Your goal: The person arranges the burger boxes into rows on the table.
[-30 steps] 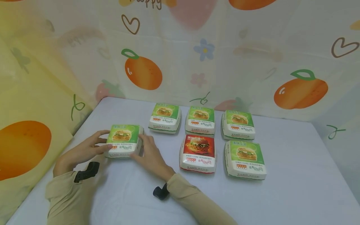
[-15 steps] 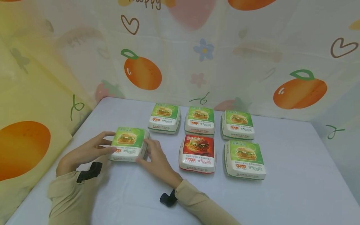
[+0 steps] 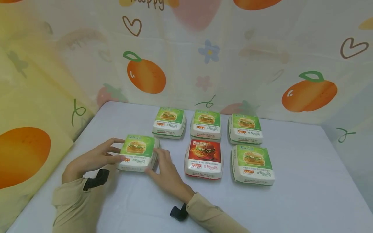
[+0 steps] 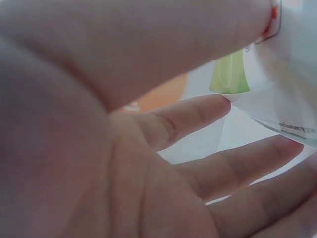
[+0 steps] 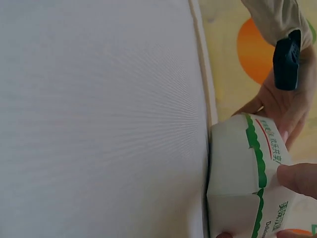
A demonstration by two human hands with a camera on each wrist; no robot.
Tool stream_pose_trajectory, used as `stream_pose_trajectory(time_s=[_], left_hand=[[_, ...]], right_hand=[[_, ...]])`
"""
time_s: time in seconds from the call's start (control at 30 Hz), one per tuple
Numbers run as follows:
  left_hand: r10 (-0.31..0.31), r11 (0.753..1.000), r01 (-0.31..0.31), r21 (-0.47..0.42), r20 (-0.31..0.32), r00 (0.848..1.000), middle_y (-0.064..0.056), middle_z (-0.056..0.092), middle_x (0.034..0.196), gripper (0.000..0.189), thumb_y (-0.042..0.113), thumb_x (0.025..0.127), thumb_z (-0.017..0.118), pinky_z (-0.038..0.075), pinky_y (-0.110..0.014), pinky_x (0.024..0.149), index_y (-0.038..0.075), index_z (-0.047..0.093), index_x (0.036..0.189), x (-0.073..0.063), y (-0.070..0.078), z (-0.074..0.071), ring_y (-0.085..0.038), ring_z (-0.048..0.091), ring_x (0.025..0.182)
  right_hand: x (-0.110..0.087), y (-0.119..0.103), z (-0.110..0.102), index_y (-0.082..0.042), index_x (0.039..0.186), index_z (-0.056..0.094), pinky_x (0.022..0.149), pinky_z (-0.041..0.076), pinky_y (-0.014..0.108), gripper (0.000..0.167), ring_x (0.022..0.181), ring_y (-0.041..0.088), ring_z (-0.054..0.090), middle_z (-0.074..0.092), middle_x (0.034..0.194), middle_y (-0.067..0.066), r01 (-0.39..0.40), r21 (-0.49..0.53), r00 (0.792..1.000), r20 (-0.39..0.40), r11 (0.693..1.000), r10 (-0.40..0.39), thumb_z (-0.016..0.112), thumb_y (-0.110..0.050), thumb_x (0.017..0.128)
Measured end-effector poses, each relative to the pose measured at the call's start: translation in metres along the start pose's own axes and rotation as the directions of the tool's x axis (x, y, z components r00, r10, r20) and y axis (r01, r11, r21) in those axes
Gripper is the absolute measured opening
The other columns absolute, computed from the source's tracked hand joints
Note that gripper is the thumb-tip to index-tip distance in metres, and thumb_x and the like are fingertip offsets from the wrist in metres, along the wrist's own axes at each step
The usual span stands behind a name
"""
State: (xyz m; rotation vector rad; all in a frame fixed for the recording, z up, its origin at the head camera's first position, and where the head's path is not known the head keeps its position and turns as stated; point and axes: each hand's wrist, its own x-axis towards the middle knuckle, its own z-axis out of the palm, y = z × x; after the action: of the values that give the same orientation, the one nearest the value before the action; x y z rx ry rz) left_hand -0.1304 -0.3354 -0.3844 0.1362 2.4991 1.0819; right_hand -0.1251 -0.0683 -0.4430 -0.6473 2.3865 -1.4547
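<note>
A green-and-white burger box (image 3: 138,153) is between both hands at the left of the table in the head view. My left hand (image 3: 92,160) grips its left side, the thumb at the front left corner and the other fingers along the side. On the opposite side my right hand (image 3: 169,178) holds it, thumb at the front and fingers at the right edge. The right wrist view shows the box (image 5: 233,163) low over the white tabletop, with a right fingertip on its lid. In the left wrist view the left fingertips (image 4: 218,105) meet the box wall.
Three green burger boxes stand in a back row, the left one (image 3: 169,123) nearest the held box. A red burger box (image 3: 204,158) and another green box (image 3: 253,165) sit in front of that row. A fruit-print cloth (image 3: 180,58) hangs behind the white table (image 3: 303,181).
Both hands have moved the green burger box to the right and slightly toward the person. The other boxes stay in place; the head view has shifted a little.
</note>
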Motion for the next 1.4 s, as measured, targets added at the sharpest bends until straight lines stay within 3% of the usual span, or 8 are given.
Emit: stream_pose_trajectory(time_s=[0.3, 0.6, 0.97, 1.4], left_hand=[[-0.017, 1.000, 0.017, 0.024, 0.024, 1.000, -0.033, 0.050, 0.138, 0.068, 0.040, 0.094, 0.066, 0.053, -0.050, 0.091, 0.009, 0.032, 0.145, 0.005, 0.011, 0.008, -0.046, 0.054, 0.124], [-0.011, 1.000, 0.010, 0.019, 0.042, 0.999, -0.030, 0.051, 0.139, 0.067, 0.042, 0.095, 0.065, 0.051, -0.048, 0.093, 0.010, 0.033, 0.144, 0.009, 0.022, 0.017, -0.044, 0.052, 0.128], [0.005, 1.000, -0.007, 0.022, 0.053, 0.999, -0.031, 0.050, 0.139, 0.067, 0.040, 0.096, 0.064, 0.052, -0.050, 0.092, 0.011, 0.030, 0.146, 0.017, 0.028, 0.027, -0.043, 0.055, 0.123], [0.010, 1.000, -0.012, 0.025, 0.063, 0.998, -0.029, 0.050, 0.140, 0.070, 0.044, 0.095, 0.063, 0.053, -0.049, 0.092, 0.013, 0.030, 0.148, 0.024, 0.033, 0.034, -0.044, 0.054, 0.125]], right_hand=[[-0.012, 0.005, -0.007, -0.014, 0.155, 0.024, 0.114, 0.039, 0.045, 0.069, 0.143, 0.023, 0.038, 0.028, 0.157, 0.010, -0.010, 0.003, 1.000, -0.012, 1.000, 0.010, 0.060, -0.033, 0.099], [-0.021, 0.007, -0.009, -0.007, 0.153, 0.026, 0.115, 0.038, 0.049, 0.064, 0.144, 0.030, 0.037, 0.028, 0.155, 0.017, 0.019, -0.016, 0.997, -0.072, 1.000, -0.020, 0.058, -0.026, 0.100], [-0.029, 0.005, -0.012, -0.003, 0.153, 0.022, 0.117, 0.032, 0.053, 0.064, 0.146, 0.031, 0.032, 0.024, 0.156, 0.019, -0.005, -0.014, 0.995, -0.098, 1.000, 0.004, 0.055, -0.016, 0.100], [-0.031, 0.003, -0.016, 0.001, 0.155, 0.013, 0.120, 0.026, 0.054, 0.068, 0.149, 0.032, 0.020, 0.016, 0.158, 0.021, -0.038, -0.021, 0.996, -0.083, 0.999, 0.037, 0.052, -0.013, 0.101]])
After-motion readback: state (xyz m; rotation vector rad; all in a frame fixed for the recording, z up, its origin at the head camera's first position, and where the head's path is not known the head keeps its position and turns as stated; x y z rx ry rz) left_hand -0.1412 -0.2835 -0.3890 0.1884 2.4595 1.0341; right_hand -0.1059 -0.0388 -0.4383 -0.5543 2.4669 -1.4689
